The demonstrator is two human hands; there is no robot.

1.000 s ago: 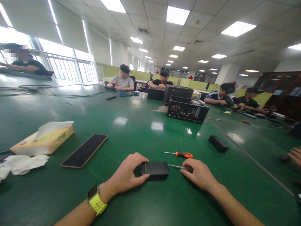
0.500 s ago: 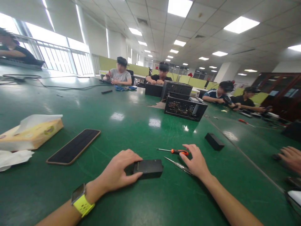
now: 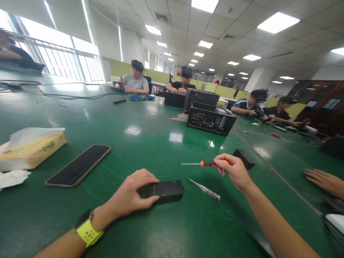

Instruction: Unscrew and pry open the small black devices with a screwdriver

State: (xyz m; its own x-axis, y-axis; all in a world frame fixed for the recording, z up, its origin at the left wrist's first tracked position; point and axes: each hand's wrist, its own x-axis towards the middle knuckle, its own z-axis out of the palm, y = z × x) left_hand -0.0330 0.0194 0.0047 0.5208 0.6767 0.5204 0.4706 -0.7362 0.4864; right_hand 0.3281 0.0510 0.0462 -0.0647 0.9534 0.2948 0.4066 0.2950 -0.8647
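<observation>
My left hand (image 3: 138,191) grips the left end of a small black box (image 3: 169,190) lying on the green table, thumb in front and fingers behind. In my right hand (image 3: 234,170) is a screwdriver (image 3: 202,163) with an orange and black handle, pinched by the handle's end. Its thin shaft points left, above the table. Below it, between the box and my right forearm, lies a second screwdriver (image 3: 205,189) with a clear handle. Just behind my right hand rests another black block (image 3: 244,158).
A phone (image 3: 80,165) and a tissue pack (image 3: 34,148) lie at left. Open black computer cases (image 3: 212,118) stand farther back. At the right edge another person's hand (image 3: 324,181) lies on the table. Several people sit around it, and a red screwdriver (image 3: 279,137) lies far right.
My right hand has closed on the orange and black screwdriver and lifted it off the table. My left hand stays on the black box. The other person's hand at right has shifted left.
</observation>
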